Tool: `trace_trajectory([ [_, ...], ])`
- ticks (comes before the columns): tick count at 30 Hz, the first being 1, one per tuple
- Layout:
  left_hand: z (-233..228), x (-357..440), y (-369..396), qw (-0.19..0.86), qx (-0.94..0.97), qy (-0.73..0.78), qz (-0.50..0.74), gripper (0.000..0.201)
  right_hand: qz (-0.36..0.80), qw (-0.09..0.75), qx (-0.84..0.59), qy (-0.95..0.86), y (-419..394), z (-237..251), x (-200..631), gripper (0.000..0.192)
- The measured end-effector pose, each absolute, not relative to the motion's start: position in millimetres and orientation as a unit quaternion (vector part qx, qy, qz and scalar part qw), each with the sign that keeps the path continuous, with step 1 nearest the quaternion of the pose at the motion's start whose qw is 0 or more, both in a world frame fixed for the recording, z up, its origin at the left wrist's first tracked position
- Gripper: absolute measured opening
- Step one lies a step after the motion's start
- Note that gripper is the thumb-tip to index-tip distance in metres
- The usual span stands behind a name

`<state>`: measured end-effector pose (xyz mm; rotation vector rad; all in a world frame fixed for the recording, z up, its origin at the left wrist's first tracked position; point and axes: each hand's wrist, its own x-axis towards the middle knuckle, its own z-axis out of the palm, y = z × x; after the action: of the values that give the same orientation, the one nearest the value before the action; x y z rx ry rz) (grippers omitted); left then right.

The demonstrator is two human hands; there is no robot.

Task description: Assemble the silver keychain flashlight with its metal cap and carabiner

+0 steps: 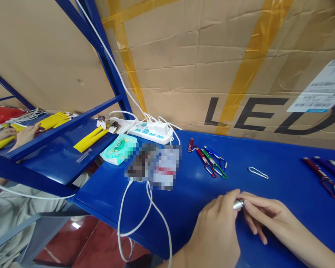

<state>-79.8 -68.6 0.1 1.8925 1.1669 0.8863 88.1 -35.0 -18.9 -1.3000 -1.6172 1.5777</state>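
Both hands meet low over the blue table. My left hand (219, 229) is wrapped round a small silver flashlight (238, 204), most of it hidden in the fingers. My right hand (272, 214) pinches the flashlight's bare end with thumb and forefinger, while its other fingers hang loosely below. A loose silver carabiner (258, 172) lies beyond my right hand. Further back lie a red keychain flashlight (203, 157), a green one (212, 160) and a blue one (213, 153), with matching carabiners. A short red piece (191, 145) lies beside them.
More flashlights (319, 172) lie at the right. A white power strip (152, 133), a tissue pack (119, 149) and blurred-out items (142, 163) sit left, with white cables (159, 208) over the edge. Another person's hands (25, 136) work beyond the blue frame (72, 130). A cardboard box (178, 63) stands behind.
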Motion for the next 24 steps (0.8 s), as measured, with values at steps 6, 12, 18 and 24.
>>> trace_trajectory([
  [6,-3.4,-90.6,-72.1,0.430,0.677,0.463,0.377,0.045,0.574,0.297,-0.517,-0.562,-27.1,-13.2,78.2,0.042],
  [12,-10.2,-96.2,-80.7,0.467,0.618,0.522,0.357,0.038,0.614,0.255,-0.506,-0.549,-18.3,-23.8,71.3,0.035],
  [18,-11.4,-103.1,-82.4,0.482,0.609,0.535,0.332,0.032,0.655,0.221,-0.479,-0.541,-12.5,-21.5,58.9,0.029],
  [24,-10.5,-102.6,-82.1,0.447,0.638,0.551,0.301,0.018,0.642,0.232,-0.499,-0.534,-20.4,-18.3,56.6,0.033],
])
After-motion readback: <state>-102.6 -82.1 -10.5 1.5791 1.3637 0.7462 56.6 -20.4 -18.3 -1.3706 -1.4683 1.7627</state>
